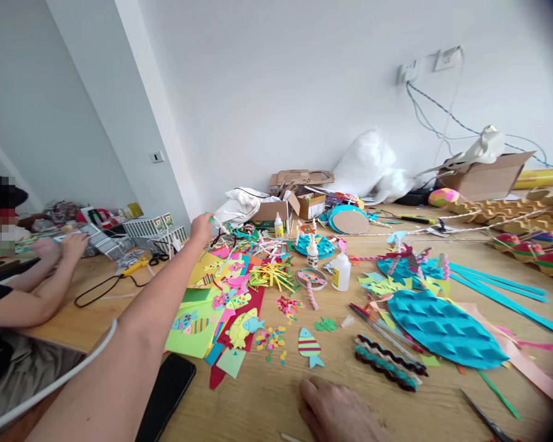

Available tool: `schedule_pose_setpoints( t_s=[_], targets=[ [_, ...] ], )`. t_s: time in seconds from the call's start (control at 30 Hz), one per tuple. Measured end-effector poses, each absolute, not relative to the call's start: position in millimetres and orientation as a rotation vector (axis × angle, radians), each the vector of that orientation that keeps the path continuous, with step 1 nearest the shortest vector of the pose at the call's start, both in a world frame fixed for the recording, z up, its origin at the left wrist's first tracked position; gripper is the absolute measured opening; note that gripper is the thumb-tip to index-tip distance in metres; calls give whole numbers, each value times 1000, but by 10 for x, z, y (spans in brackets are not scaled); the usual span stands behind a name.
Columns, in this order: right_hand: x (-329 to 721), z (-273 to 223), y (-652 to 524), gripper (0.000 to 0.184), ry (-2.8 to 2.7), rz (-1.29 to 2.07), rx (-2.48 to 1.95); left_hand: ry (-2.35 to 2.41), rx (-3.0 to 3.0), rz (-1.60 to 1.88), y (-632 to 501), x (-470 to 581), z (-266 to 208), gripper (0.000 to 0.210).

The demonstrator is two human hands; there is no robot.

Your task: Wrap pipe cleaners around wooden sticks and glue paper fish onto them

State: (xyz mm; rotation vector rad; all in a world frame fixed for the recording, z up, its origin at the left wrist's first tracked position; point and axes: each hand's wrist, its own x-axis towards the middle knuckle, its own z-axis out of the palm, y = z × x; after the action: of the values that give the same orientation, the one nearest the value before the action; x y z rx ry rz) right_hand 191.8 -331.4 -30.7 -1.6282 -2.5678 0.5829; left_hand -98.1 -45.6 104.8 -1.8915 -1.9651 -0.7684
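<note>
My left arm reaches far across the table. My left hand (201,228) is at the back beside a white plastic bag (238,206) and a tangle of coloured pipe cleaners (233,236). Its fingers look closed, with a small green bit at the tips; what they hold is unclear. My right hand (338,410) rests on the tabletop at the front, fingers curled, nothing visible in it. Just beyond it lies a striped paper fish (309,345). Braided brown and teal pipe cleaners (389,362) lie to its right, near a large blue woven paper piece (445,331).
Glue bottles (341,270) stand mid-table. Coloured paper sheets (191,331) with fish cutouts lie left, above a black phone (168,393). Scissors (483,417) lie front right. Egg trays (525,215) and a cardboard box (483,175) are at right. Another person's hands (74,245) are far left.
</note>
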Motion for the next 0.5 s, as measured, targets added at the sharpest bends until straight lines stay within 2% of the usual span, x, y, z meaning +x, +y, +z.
schedule_pose_setpoints(
  t_s=[0.17,0.33,0.5],
  targets=[
    [1989,-299,-3285,21,-2252,567,-1489,-1851,-2171,-680,-635,-523,1185,27],
    [2103,-223,-3179,14,-1741,537,-1266,-1663,-2602,-403,-994,23,1139,17],
    [2220,-203,-3051,46,-1457,585,-1207,-1421,-2930,-109,-1368,507,1081,15]
  ],
)
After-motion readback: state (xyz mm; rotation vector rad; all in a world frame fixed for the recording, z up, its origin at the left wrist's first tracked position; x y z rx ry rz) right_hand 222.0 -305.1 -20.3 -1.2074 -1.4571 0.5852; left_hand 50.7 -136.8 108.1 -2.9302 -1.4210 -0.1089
